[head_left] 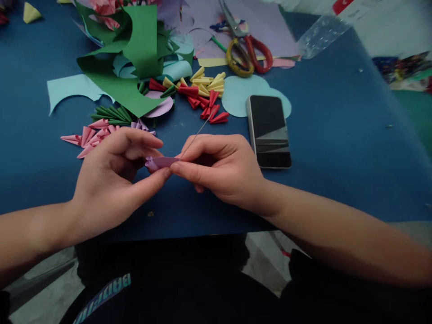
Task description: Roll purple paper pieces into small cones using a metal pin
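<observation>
Between my two hands lies a small rolled cone of purple paper (162, 162), its wide end to the left and its tip to the right. My left hand (114, 171) is closed on the cone from below, thumb pressed along it and fingers curled behind. At the tip, my right hand (219, 168) pinches with thumb and forefinger. A thin stick (199, 132) slants up and right from that pinch; how far it runs into the cone is hidden. Pink paper cones (91, 137) lie just behind my left hand, with a few purple ones partly covered by it.
Green cones (113, 115), red cones (211, 105) and yellow cones (207, 83) lie farther back. Green paper scraps (143, 45), scissors (243, 45) and a plastic bottle (322, 36) are behind them. A phone (269, 130) rests right of my right hand, partly on light-blue paper (245, 92).
</observation>
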Action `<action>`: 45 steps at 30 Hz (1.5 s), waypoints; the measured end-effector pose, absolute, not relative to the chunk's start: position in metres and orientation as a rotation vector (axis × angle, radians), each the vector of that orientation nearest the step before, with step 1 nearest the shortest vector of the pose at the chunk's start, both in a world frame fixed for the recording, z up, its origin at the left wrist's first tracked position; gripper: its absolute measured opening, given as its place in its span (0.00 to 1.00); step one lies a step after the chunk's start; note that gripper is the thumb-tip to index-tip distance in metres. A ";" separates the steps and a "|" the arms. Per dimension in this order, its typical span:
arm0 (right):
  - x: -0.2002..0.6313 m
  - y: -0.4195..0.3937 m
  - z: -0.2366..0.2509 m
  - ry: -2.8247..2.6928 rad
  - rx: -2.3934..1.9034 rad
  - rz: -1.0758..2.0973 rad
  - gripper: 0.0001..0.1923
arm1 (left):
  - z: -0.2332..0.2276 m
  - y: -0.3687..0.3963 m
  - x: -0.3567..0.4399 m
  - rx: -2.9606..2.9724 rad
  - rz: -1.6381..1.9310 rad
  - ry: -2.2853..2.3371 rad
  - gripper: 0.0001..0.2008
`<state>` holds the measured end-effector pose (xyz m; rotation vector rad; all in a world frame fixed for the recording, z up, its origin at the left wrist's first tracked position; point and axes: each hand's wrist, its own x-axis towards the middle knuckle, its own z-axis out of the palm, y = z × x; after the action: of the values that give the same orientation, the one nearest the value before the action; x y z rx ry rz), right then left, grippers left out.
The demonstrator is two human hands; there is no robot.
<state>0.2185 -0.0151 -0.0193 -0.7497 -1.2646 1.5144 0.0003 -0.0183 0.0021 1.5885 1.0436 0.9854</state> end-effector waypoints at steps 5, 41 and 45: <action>0.220 -0.014 -0.018 -1.289 -0.744 1.523 0.15 | 0.002 -0.020 0.000 1.598 0.977 1.034 0.16; 0.218 -0.011 -0.027 -1.475 -0.702 1.187 0.07 | 0.005 -0.014 0.000 1.444 0.896 1.020 0.24; 0.219 -0.011 -0.028 -1.510 -0.683 1.113 0.08 | 0.004 -0.013 -0.001 1.458 0.875 1.043 0.23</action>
<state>0.2188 -0.0109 -0.0276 -0.6834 -1.5104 1.1127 -0.0008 -0.0132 0.0044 1.4576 1.0435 0.8753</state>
